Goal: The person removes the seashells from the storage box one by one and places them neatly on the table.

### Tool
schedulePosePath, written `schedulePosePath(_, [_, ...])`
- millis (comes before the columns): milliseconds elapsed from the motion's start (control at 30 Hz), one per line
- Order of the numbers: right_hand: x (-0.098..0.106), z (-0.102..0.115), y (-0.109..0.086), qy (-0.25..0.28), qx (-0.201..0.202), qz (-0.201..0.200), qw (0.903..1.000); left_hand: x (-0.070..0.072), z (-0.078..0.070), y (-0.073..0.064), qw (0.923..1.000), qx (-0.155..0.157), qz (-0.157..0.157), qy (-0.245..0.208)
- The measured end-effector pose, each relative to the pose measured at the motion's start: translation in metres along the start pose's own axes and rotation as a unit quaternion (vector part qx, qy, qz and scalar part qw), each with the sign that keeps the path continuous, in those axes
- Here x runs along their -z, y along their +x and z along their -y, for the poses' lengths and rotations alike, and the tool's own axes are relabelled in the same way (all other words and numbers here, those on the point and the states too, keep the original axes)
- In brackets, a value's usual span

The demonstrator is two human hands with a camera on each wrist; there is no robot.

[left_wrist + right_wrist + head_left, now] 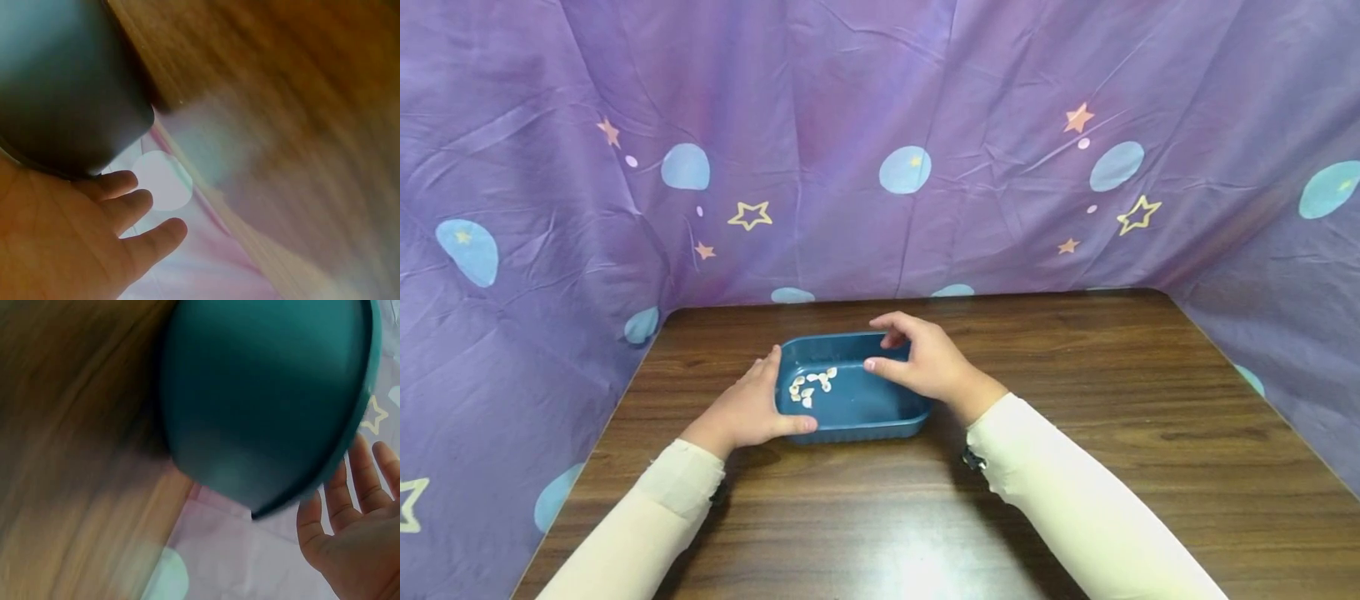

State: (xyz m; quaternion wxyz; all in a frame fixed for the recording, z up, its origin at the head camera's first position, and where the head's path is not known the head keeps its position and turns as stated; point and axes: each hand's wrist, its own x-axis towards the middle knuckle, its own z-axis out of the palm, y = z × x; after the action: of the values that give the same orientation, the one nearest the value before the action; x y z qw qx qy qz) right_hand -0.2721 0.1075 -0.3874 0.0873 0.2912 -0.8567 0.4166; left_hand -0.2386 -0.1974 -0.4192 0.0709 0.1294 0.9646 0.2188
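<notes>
From the head, a blue tray [857,400] sat on a brown wood table [865,508], a bit left of the middle and toward the back. Little white bits [807,392] lay inside it, over on the left side. Only this view showed them. The left hand [751,406] was spread at the tray's left end, with its thumb on the near rim. It touched the tray but did not curl tight on it. The right hand [925,358] was over the right end, with softly bent fingers and nothing in them. Behind the tray, the table's back edge was near, and a purple cloth [850,92] hung there. More bare wood lay to the right, and some lay in front, between the two arms.

From the left wrist, the tray's outside wall looked dark. Three loose, nearly straight fingers and the palm showed, which the head view hid. The table's pale edge ran slanting past the tray's corner, with cloth beyond it.

From the right wrist, the tray's other outside wall was blue-green, and the loose fingers were just beside its rim. I could not tell if they touched it. Here, too, the table's edge showed, with cloth past it.
</notes>
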Motion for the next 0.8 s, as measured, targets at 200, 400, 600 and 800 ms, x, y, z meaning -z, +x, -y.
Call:
schedulePosePath(200, [-0.015,0.002,0.005,0.0,-0.006,0.014,0.9999,0.0,0.0,0.001,1.0,0.0,0.007,-0.004])
schedulePosePath(400, [-0.03,0.002,0.011,0.002,-0.017,0.024,0.9996,0.001,0.0,0.0,0.9998,0.009,0.016,-0.008])
schedulePosePath(600, [-0.043,0.001,0.018,0.015,-0.039,0.022,0.9989,0.003,-0.001,-0.001,0.9997,0.005,0.017,-0.016])
schedulePosePath(800, [-0.054,0.005,0.023,0.019,-0.069,0.045,0.9964,0.003,-0.001,-0.001,0.9994,0.012,0.029,-0.012])
